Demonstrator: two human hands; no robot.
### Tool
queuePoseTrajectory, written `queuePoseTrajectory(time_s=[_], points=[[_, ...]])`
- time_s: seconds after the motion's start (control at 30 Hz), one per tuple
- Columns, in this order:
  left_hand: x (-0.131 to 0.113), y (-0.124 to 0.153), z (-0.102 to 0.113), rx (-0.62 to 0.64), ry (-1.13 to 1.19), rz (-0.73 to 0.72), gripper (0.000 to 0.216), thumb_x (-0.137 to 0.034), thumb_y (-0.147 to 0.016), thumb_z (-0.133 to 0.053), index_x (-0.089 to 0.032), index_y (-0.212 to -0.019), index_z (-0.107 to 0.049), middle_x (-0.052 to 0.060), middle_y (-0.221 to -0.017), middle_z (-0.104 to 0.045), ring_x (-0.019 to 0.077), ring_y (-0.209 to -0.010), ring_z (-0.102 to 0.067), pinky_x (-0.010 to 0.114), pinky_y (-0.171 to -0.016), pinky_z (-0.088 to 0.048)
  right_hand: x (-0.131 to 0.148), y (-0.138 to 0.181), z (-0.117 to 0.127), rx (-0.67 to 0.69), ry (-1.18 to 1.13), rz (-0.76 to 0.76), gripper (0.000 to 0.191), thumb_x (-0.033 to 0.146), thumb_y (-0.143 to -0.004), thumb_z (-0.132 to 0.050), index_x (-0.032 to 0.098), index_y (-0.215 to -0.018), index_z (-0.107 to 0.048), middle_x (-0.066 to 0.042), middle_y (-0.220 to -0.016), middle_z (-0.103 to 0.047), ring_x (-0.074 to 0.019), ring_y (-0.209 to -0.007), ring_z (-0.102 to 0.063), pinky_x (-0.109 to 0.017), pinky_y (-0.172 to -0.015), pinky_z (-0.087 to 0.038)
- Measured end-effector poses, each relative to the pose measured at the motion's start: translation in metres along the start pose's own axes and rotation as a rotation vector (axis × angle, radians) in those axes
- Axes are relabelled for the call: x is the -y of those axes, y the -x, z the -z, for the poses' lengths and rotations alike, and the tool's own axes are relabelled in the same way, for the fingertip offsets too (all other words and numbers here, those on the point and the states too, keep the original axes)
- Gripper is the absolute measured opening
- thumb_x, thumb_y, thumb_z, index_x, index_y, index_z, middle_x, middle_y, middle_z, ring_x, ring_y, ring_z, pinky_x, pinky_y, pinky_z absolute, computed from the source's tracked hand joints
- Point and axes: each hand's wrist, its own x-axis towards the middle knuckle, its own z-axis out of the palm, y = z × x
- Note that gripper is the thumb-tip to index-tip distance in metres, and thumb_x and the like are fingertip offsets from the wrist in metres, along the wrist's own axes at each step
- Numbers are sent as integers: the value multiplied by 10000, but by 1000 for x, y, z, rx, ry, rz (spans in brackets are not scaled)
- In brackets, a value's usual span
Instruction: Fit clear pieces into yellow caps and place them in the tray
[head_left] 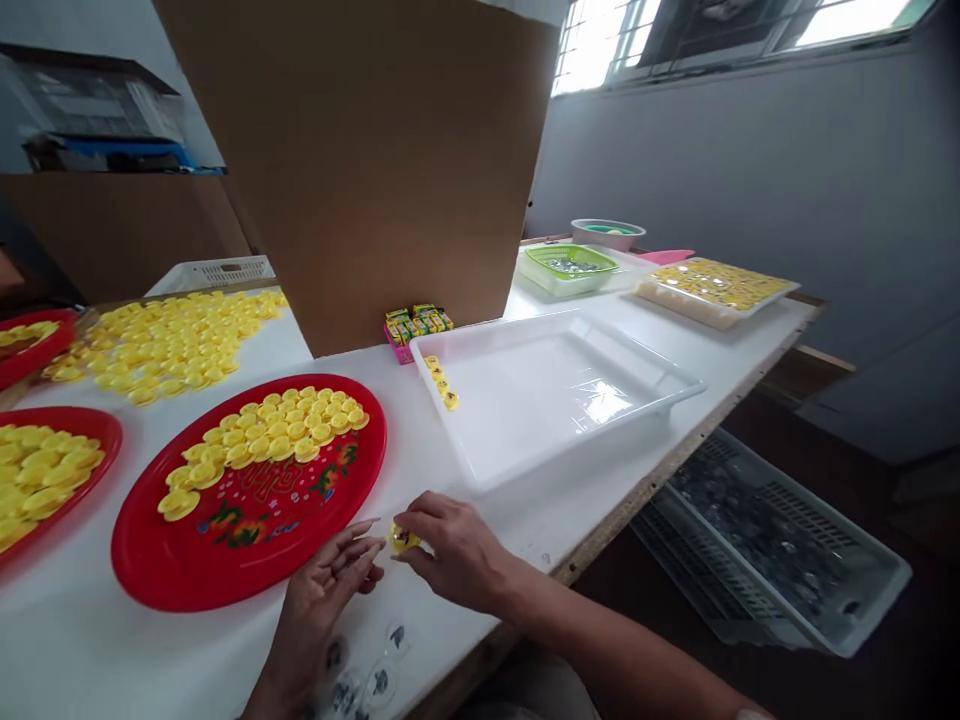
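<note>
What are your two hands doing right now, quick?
The left hand: fingers open and stretched out, tips close to or touching the yellow cap.
The right hand: fingers pinched shut on the yellow cap.

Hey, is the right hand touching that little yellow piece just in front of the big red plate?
Touching. The head view shows the right hand pinching the yellow piece, partly covering it, with no gap between them.

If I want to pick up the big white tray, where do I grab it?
Probably take the white tray by its flared rim, one hand on each short end, from the sides. The rim juts out like a handle; lifting level keeps the yellow caps from sliding.
</note>
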Motion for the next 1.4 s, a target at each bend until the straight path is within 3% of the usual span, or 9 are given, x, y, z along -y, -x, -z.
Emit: queuePoseTrajectory(time_s=[0.17, 0.27, 0.37, 0.47, 0.83, 1.07, 1.23, 1.3, 1.4], points=[[-1, 0, 1, -14, -56, -25, 489, -505, -665, -709, -171, -1018, -659, 102, -953, -685, 226, -726, -632, 295, -627, -527, -33, -33, 72, -209, 110, -214, 202, 225, -807, -590, 188, -1005, -596, -49, -980, -612, -128, -797, -591, -223, -725, -440], [-2, 2, -3, -38, -92, -25, 478, -507, -654, -716, -175, -995, -672, 89, -923, -688, 217, -719, -630, 285, -639, -523, -83, -62, 88, 2, 308, -490, 251, 271, -777, -633, 197, -1016, -607, -54, -1000, -624, -161, -846, -587, -235, -688, -410], [-3, 4, -7, -76, -114, -37, 475, -522, -652, -709, -175, -976, -675, 77, -893, -686, 208, -716, -629, 269, -632, -519, -127, -82, 79, 143, 320, -573, 265, 266, -672, -733, 180, -907, -644, -55, -901, -657, -193, -853, -591, -224, -615, -385], [-1, 4, -7, -86, -148, -54, 481, -527, -653, -707, -166, -970, -674, 78, -877, -682, 206, -706, -627, 269, -625, -520, -149, -92, 60, 201, 304, -594, 277, 232, -616, -768, 169, -857, -647, -58, -862, -663, -191, -825, -596, -209, -572, -368], [3, 2, -4, -81, -207, -90, 486, -543, -624, -721, -171, -935, -689, 71, -875, -681, 226, -749, -643, 288, -674, -550, -164, -86, 48, 129, 264, -592, 350, 141, -723, -677, 159, -1056, -572, -79, -1066, -627, -168, -925, -576, -201, -642, -427], [4, -3, 5, -3, -266, -65, 508, -534, -630, -727, -153, -963, -686, 85, -892, -686, 223, -745, -646, 280, -660, -551, -152, -88, 60, 100, 245, -587, 279, 157, -673, -737, 140, -922, -614, -58, -931, -648, -161, -809, -593, -229, -647, -458], [-6, 3, 10, -53, -273, -128, 413, -465, -721, -690, -146, -983, -670, 70, -868, -684, 185, -732, -634, 259, -680, -532, -96, -69, 69, 8, 250, -483, 299, 141, -832, -565, 132, -1130, -545, -141, -1196, -543, -228, -1020, -549, -322, -848, -420], [-9, 2, 13, -31, -251, -154, 392, -437, -748, -675, -143, -1007, -662, 72, -887, -680, 176, -725, -627, 264, -679, -530, -64, -51, 59, -6, 172, -288, 235, 156, -866, -517, 152, -1094, -573, -105, -1168, -564, -207, -1017, -553, -315, -871, -412], [-11, -2, 15, -58, -247, -189, 340, -409, -761, -666, -131, -956, -671, 68, -848, -674, 160, -688, -612, 250, -633, -521, -20, -15, 30, 269, -113, 96, 159, 125, -825, -570, 165, -962, -640, -63, -990, -647, -160, -922, -595, -256, -827, -443]])
